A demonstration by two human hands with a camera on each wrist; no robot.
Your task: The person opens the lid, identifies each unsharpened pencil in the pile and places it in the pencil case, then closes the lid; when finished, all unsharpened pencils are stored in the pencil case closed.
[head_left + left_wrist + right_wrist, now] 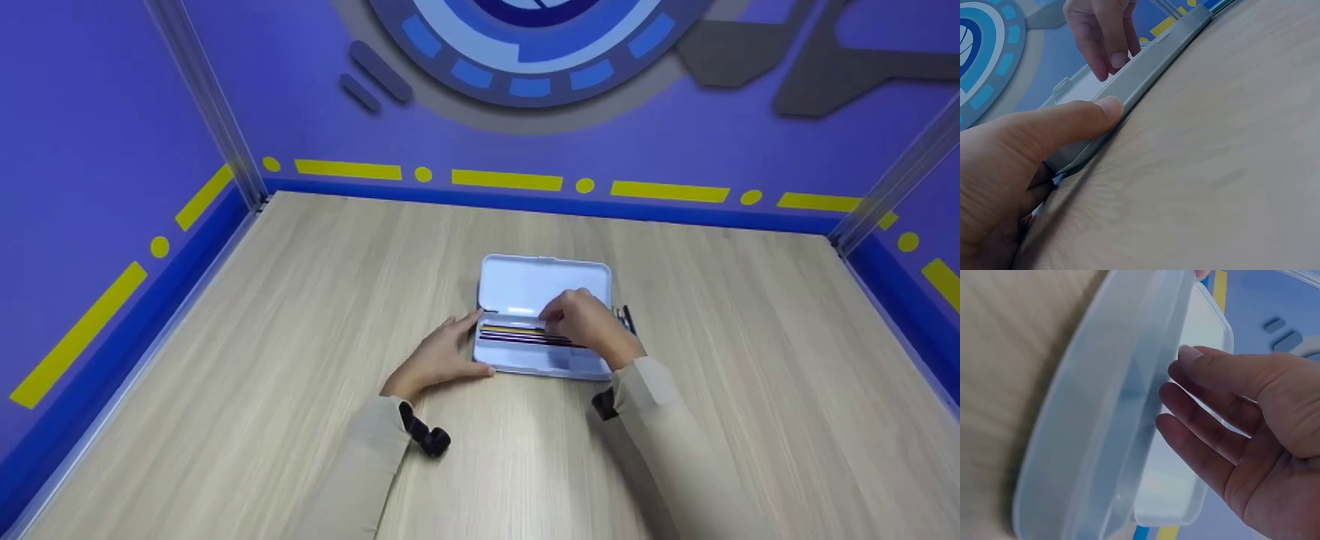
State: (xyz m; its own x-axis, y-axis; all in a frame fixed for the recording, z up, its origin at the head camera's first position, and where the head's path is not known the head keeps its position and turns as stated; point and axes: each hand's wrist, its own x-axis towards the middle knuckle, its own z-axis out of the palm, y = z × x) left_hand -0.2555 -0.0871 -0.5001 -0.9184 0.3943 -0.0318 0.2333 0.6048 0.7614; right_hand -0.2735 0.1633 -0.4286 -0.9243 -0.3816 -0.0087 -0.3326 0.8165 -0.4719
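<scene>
A white pencil case (536, 363) lies on the table with its lid (517, 281) tipped back. Several slim pencils (510, 336), dark ones and a yellow one, lie lengthwise in its tray. My left hand (442, 354) grips the case's left end; in the left wrist view its thumb (1092, 115) presses the front wall. Over the tray, near the pencils' right part, is my right hand (589, 322). Its fingers (1202, 439) are loosely bent with the thumb close to the index finger, and nothing shows between them.
Just past the case's right end lie a few dark slim items (628, 319), partly hidden by the right hand. The wooden table (300, 300) is bounded by blue panels (300, 97) at the back and both sides. Each wrist wears a black band (427, 435).
</scene>
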